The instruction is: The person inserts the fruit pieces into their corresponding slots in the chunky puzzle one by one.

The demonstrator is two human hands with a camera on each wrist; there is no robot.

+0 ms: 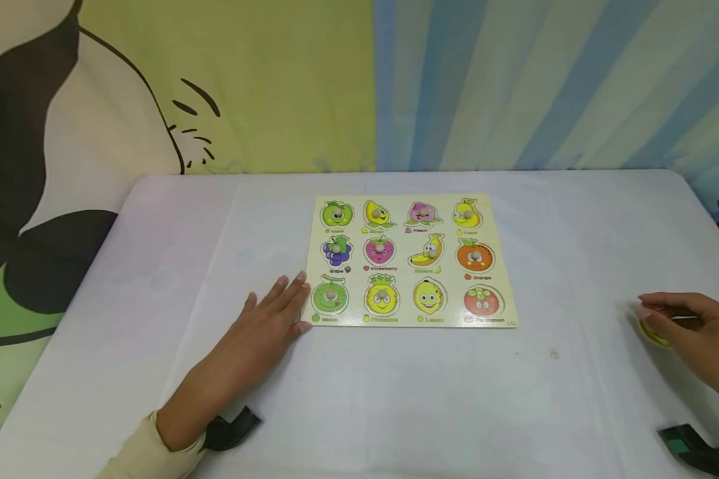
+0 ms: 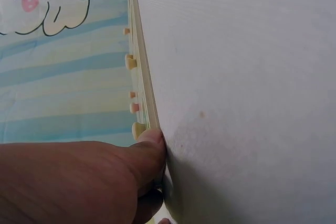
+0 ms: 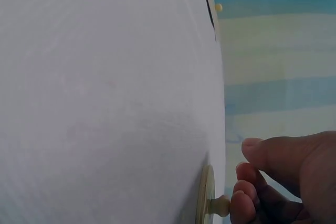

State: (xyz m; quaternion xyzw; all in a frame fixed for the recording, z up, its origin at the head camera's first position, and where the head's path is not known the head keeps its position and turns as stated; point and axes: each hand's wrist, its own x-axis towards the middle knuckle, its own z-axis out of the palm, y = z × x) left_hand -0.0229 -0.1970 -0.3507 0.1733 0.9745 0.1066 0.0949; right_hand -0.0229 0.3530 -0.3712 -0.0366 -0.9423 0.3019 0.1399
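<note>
A cream wooden fruit puzzle board [image 1: 359, 320] lies on the white table. Most of its fruit pieces, such as the melon [image 1: 329, 297] and the orange [image 1: 475, 257], carry small knobs. The lemon [image 1: 429, 297] and persimmon [image 1: 482, 301] places show printed pictures without knobs. My left hand [image 1: 269, 332] rests with spread fingers against the board's left edge, its thumb [image 2: 152, 139] beside the rim. Far to the right, my right hand [image 1: 698, 336] is over a yellow knobbed piece [image 1: 654, 334], fingers close to its knob [image 3: 221, 205], thumb apart. The hand partly hides the piece.
White cloth covers the table [image 1: 395, 399]. Behind it hangs a printed curtain [image 1: 275, 86] with green and blue-striped parts. Black straps [image 1: 234, 429] show near both wrists. A panda-like figure [image 1: 30, 166] is printed at the left.
</note>
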